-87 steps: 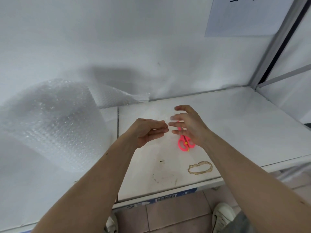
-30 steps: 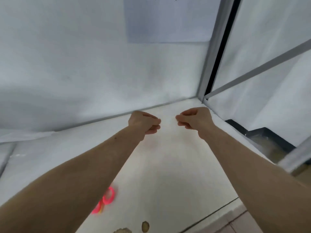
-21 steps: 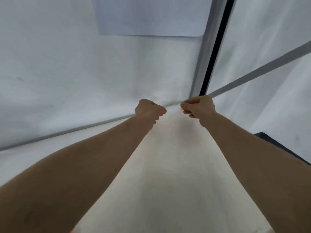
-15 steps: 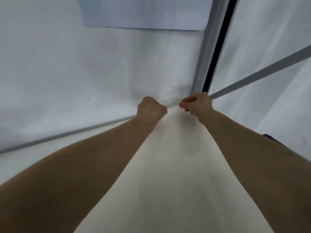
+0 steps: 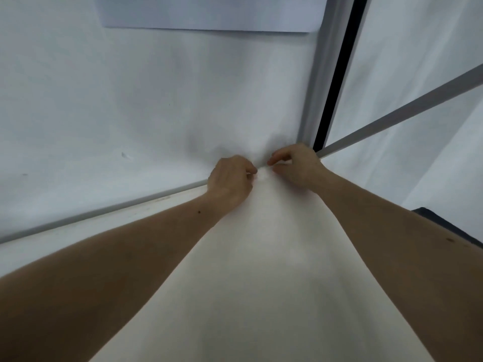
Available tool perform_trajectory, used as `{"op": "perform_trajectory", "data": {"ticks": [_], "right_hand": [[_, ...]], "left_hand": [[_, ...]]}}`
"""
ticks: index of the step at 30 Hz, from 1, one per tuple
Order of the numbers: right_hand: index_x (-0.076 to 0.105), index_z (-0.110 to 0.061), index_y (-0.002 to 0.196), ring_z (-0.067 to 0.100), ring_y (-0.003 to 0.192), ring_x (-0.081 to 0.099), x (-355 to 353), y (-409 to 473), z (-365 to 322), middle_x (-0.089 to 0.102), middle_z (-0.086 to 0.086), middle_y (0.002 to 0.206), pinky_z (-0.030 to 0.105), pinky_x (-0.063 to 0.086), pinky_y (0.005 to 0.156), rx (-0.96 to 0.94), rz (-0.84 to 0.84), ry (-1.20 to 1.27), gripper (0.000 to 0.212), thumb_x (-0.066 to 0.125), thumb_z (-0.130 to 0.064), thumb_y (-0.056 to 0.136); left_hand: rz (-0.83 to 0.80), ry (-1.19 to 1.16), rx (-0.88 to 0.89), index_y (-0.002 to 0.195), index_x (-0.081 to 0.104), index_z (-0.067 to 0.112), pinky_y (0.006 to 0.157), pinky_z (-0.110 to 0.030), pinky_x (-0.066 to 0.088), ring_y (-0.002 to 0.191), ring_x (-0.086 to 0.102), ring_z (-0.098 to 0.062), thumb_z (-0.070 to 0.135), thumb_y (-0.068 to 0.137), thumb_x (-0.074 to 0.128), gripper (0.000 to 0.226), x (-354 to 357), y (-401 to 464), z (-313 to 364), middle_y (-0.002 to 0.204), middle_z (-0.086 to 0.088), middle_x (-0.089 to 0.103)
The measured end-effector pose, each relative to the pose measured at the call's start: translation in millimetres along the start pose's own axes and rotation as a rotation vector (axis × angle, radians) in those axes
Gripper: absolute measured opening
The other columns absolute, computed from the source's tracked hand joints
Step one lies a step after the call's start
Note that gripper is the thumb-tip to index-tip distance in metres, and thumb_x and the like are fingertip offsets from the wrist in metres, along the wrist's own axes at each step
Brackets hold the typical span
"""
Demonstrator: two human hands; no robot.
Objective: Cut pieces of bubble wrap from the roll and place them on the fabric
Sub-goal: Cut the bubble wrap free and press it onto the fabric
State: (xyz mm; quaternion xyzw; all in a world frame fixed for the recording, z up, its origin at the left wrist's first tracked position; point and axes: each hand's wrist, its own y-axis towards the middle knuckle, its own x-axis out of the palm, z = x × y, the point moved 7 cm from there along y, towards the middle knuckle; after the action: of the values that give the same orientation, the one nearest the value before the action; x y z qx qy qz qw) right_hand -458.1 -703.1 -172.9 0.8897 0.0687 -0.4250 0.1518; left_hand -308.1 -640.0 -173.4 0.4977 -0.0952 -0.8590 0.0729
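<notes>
Bubble wrap piece: too clear to see; judging it's pinched between both grips. Left hand (image 5: 230, 176) fisted, right hand (image 5: 295, 163) pinching, both pressed against white fabric (image 5: 156, 100) at far corner above surface (image 5: 261, 283). Press flat, release evenly.

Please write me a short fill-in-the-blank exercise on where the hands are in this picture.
1. The left hand and right hand meet near the back ___ of the white table top.
2. The grey metal upright post stands just behind the ___ hand.
3. Both forearms are ___, without sleeves.

Missing words: corner; right; bare
</notes>
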Motion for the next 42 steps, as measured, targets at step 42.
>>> {"op": "perform_trajectory", "data": {"ticks": [42], "right_hand": [[0.079, -0.006, 0.094, 0.007, 0.082, 0.062, -20.5, -13.2, -7.7, 0.075, 0.007, 0.109, -0.007, 0.038, 0.066, -0.204, -0.123, -0.205, 0.017, 0.073, 0.002, 0.08]], "left_hand": [[-0.048, 0.129, 0.185, 0.11, 0.075, 0.016, 0.09, -0.038, 0.05, 0.108, 0.063, -0.026, 0.032, 0.091, 0.064, 0.027, -2.5, -6.0, 1.7, 0.112, -0.004, 0.073]]}}
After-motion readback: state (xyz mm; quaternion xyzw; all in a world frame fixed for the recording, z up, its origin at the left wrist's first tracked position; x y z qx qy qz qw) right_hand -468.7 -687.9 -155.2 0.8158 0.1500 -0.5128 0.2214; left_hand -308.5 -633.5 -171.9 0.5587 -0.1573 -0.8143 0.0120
